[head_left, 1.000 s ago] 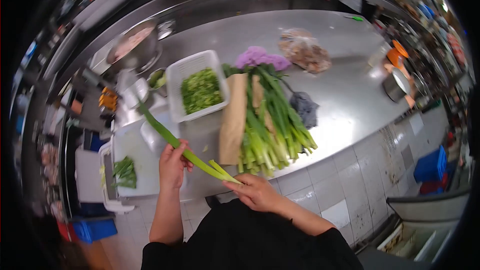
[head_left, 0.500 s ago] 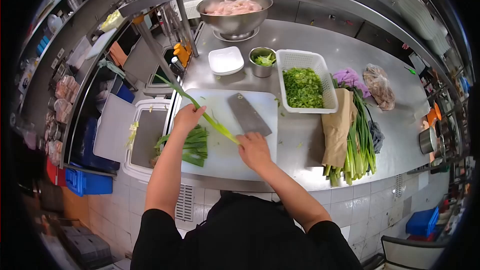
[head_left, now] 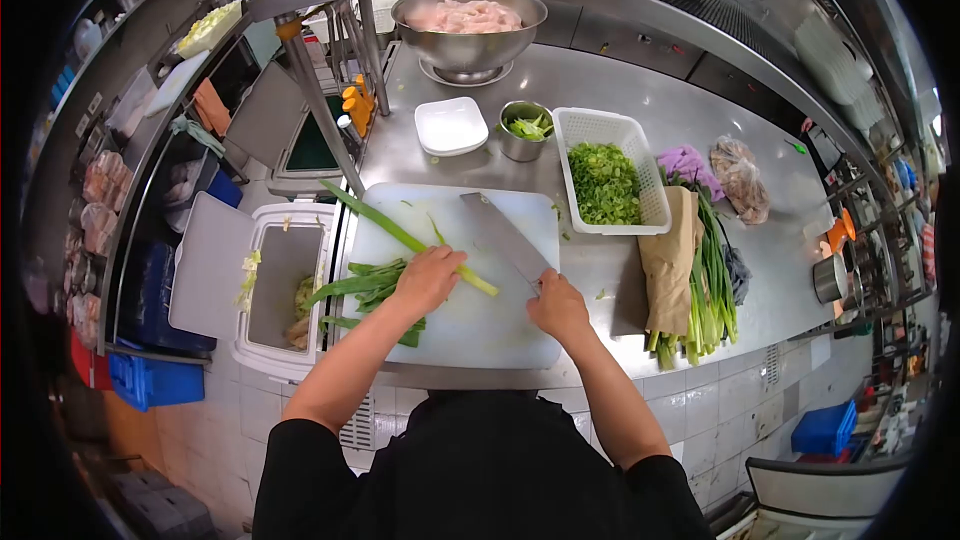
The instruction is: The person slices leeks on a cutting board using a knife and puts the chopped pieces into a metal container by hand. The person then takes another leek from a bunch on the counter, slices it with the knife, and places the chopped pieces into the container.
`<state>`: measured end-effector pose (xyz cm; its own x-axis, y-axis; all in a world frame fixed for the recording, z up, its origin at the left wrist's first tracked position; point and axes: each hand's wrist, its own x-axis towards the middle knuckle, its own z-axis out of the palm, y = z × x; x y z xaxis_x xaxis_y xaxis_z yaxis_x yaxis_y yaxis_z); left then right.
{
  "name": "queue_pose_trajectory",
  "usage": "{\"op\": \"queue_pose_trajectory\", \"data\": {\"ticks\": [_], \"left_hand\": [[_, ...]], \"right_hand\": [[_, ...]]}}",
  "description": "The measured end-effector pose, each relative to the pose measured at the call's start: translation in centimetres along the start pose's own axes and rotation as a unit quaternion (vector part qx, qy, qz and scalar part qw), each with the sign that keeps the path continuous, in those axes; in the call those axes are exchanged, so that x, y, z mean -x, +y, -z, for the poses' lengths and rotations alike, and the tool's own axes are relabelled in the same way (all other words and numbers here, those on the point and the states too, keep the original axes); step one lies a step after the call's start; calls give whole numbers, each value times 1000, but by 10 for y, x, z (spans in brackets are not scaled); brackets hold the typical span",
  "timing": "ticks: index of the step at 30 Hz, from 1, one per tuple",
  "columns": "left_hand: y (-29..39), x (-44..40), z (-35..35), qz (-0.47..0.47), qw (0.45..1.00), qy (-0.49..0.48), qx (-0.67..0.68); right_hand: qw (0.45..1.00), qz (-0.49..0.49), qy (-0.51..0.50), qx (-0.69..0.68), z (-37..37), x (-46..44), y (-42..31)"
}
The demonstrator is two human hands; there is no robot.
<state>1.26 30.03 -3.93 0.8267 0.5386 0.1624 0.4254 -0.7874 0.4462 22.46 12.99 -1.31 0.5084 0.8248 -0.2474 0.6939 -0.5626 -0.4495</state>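
Observation:
A white cutting board (head_left: 480,340) lies at the steel counter's front edge. My left hand (head_left: 430,278) is closed on a long green onion (head_left: 385,223) that lies slantwise across the board. My right hand (head_left: 560,307) grips the handle of a cleaver (head_left: 502,238), whose blade rests on the board to the right of the onion. Cut green leaves (head_left: 375,285) lie on the board's left side, partly under my left forearm.
Behind the board stand a white dish (head_left: 451,127), a metal cup (head_left: 522,138) and a bowl of raw meat (head_left: 470,35). To the right are a basket of chopped greens (head_left: 655,202) and wrapped green onions (head_left: 715,285). An open bin (head_left: 262,280) stands left.
The green onion has come down onto the board. My left hand has moved right along it. My right hand has let go of the onion's pale end and taken hold of the cleaver.

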Motion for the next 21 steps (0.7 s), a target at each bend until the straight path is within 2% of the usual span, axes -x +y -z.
{"op": "queue_pose_trajectory", "data": {"ticks": [2,5,7,8,10,11,13,14,16,17,19,21], "left_hand": [[3,-1,1,3,1000,19,-4],[2,-9,8,-16,999,-25,-41],[-1,-18,10,-118,987,9,-105],[-2,-23,11,-118,987,10,-109],[10,-31,18,-85,980,-3,-181],[12,-28,14,-85,979,-5,-183],[15,-12,-7,-3,987,2,-160],[14,-5,-14,-3,987,0,-163],[16,6,-20,25,992,37,-120],[14,6,-22,25,992,33,-120],[15,0,-17,31,989,87,-115],[7,-3,-15,32,989,86,-116]], "right_hand": [[1000,8,-12,-15,10,1,5],[997,34,-34,-64,23,2,14],[993,50,-43,-98,26,3,21],[990,50,-43,-121,25,3,24],[987,50,-45,-148,28,4,26],[990,48,-28,-131,30,6,28],[992,46,-14,-116,37,13,28],[992,51,-17,-115,41,18,28],[992,51,-20,-118,47,25,27],[992,48,-50,-105,50,29,26],[991,46,-82,-90,46,28,27],[994,80,-71,16,41,24,26]]}}
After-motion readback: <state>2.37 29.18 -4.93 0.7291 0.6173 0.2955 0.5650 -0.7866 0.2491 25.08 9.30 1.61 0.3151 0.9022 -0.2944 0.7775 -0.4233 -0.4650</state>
